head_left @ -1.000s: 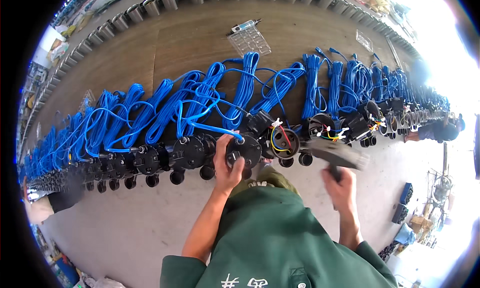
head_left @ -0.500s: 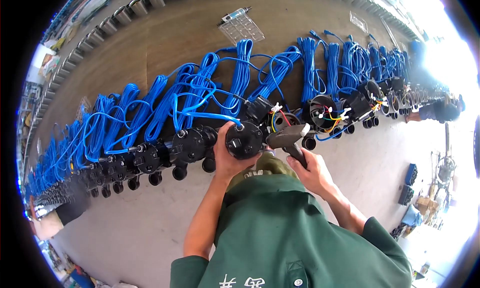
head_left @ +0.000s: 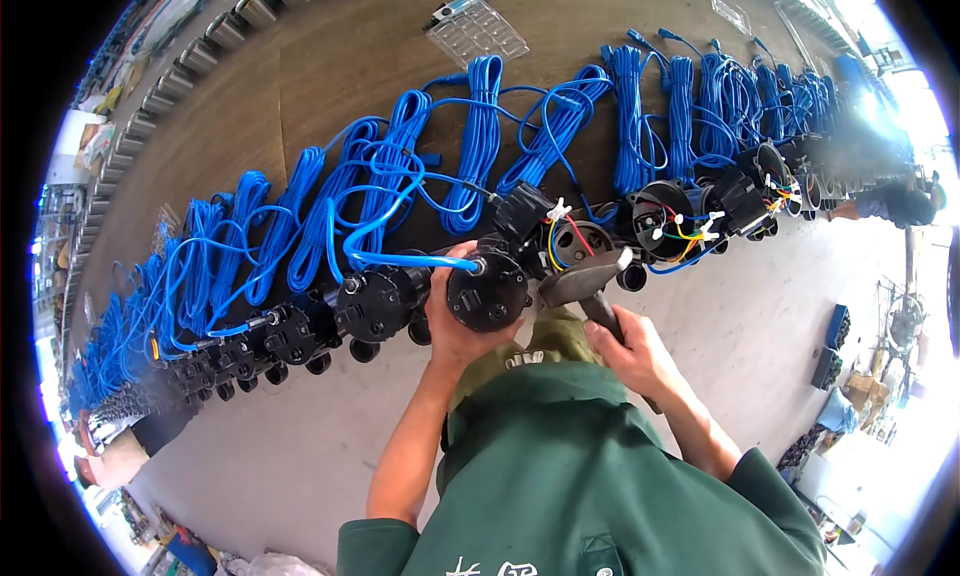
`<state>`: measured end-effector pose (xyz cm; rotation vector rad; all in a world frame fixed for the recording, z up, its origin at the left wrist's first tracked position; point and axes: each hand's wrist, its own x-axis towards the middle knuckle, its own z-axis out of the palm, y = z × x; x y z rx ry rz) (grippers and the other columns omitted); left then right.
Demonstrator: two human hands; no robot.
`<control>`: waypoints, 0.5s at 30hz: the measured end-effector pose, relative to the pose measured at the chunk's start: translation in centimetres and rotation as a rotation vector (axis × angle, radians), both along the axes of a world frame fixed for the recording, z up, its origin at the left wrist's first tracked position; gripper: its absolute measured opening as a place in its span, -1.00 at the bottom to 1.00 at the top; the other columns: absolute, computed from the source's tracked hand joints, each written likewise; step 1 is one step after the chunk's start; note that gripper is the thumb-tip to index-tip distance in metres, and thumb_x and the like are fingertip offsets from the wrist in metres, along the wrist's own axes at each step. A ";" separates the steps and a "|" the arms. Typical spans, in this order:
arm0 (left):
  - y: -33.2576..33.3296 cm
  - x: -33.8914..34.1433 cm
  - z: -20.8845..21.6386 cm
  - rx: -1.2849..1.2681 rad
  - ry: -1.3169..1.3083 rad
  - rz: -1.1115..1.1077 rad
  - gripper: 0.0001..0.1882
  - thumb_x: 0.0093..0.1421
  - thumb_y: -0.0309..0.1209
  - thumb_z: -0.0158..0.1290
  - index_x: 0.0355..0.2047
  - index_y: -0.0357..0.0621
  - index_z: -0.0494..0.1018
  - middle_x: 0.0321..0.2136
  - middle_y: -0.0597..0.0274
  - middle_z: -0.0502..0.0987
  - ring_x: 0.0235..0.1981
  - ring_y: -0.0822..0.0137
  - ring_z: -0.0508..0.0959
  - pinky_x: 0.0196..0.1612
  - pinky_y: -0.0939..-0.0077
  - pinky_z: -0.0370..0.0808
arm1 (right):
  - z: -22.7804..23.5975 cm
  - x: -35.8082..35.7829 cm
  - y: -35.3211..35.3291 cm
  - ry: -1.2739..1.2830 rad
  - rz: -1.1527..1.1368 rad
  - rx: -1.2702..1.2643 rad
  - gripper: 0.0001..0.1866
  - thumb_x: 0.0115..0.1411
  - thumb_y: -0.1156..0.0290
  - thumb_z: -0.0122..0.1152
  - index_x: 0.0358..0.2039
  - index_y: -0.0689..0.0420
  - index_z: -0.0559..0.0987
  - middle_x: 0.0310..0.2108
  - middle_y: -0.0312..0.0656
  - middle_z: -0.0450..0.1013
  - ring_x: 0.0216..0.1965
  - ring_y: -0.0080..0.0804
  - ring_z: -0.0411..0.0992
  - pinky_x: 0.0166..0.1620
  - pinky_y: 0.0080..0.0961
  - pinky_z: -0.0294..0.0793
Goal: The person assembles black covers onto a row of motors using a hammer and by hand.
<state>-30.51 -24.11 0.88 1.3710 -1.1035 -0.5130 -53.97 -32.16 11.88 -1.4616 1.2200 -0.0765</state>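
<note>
My left hand [head_left: 455,328] is wrapped around the side and underside of a round black motor housing [head_left: 488,294]. A thick blue cable [head_left: 415,260] enters the top of this housing through a metal gland. Closed around the dark handle of a hammer [head_left: 582,280], my right hand [head_left: 640,354] keeps it just right of the housing. The hammer's head is level with the housing's edge, and a small gap seems to lie between them. Right of the housing, an opened housing [head_left: 582,241] shows red, yellow and blue wires with white connectors; its black cover [head_left: 523,214] leans beside it.
Closed housings [head_left: 372,304] line the table edge to the left, open ones [head_left: 660,216] to the right. Bundled blue cables [head_left: 480,131] lie behind them on the brown table [head_left: 350,61]. A clear plastic tray [head_left: 480,38] and metal cylinders [head_left: 225,28] sit farther back. Other people's arms [head_left: 130,456] show at both sides.
The view has shifted slightly, so the table things sit higher in the picture. My left hand still grips the housing, and the hammer stays beside it with its head turned a little.
</note>
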 end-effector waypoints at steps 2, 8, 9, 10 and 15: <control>-0.3 0.1 0.4 0.014 -0.009 -0.006 0.02 -0.28 -0.35 0.52 0.21 -0.24 0.24 0.15 -0.11 0.46 0.16 0.01 0.51 0.28 0.14 0.41 | 0.1 0.2 -0.1 -0.003 0.005 -0.028 -0.60 0.37 0.14 0.19 -0.30 0.30 0.49 -0.60 -0.02 0.40 -0.56 -0.26 0.30 -0.40 -0.24 0.34; -0.2 0.1 0.4 0.012 -0.011 0.002 0.03 -0.29 -0.36 0.51 0.23 -0.23 0.25 0.16 -0.13 0.47 0.17 -0.02 0.51 0.30 0.10 0.39 | 0.5 0.0 -1.0 0.060 0.089 -0.014 -0.61 0.36 0.15 0.20 -0.32 0.30 0.48 -0.58 0.05 0.43 -0.55 -0.15 0.33 -0.37 -0.21 0.36; -0.2 0.2 0.4 0.012 -0.003 -0.006 0.03 -0.29 -0.36 0.51 0.23 -0.23 0.25 0.16 -0.14 0.47 0.18 -0.02 0.51 0.31 0.09 0.39 | 0.7 0.1 -0.9 0.044 0.062 -0.033 -0.61 0.36 0.15 0.20 -0.32 0.30 0.48 -0.57 0.06 0.43 -0.55 -0.13 0.34 -0.37 -0.21 0.36; -0.2 0.2 0.2 0.003 0.010 -0.004 0.04 -0.29 -0.36 0.51 0.23 -0.23 0.25 0.16 -0.14 0.47 0.18 -0.02 0.51 0.31 0.09 0.38 | 1.0 0.4 -0.8 0.027 0.035 -0.051 -0.61 0.35 0.15 0.20 -0.32 0.30 0.49 -0.57 0.07 0.44 -0.55 -0.12 0.35 -0.37 -0.21 0.36; -0.2 0.2 0.2 0.023 0.002 -0.009 0.06 -0.30 -0.37 0.51 0.25 -0.22 0.25 0.16 -0.15 0.47 0.20 -0.03 0.49 0.33 0.07 0.37 | 0.5 0.2 -0.8 0.081 0.133 -0.062 -0.64 0.35 0.18 0.20 -0.26 0.29 0.50 -0.55 0.09 0.46 -0.54 -0.07 0.37 -0.36 -0.19 0.38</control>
